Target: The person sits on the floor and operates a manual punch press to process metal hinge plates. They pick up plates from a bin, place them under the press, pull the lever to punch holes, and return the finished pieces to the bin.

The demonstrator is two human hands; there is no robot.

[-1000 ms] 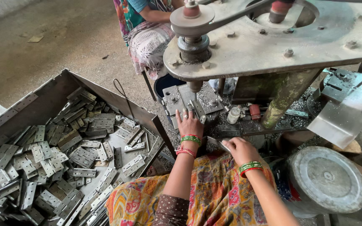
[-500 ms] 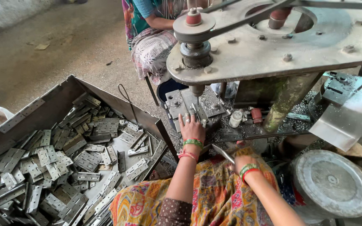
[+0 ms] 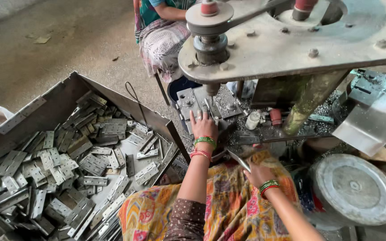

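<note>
The right hand (image 3: pixel 259 172) has dropped to the lap, grip unclear, while the left hand (image 3: pixel 204 125) presses flat on a hinge (image 3: pixel 197 107) under the spindle (image 3: pixel 211 89); at 9 o'clock, the bin (image 3: pixel 59 96) holds many hinges.

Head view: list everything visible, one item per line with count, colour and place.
hinge plates: too many to count, grey, heaped in the tray at left
metal tray: one, dark grey, on the floor at left
drill press: one, grey, top right, spindle above the left hand
fixture plate: one, grey, under the spindle
round metal lid: one, grey, lower right
small bottle: one, white, on the machine bed
seated person: one, patterned clothing, top centre
left hand: green and red bangles, resting on the fixture
right hand: green and red bangles, low by the lap; grip unclear
</note>
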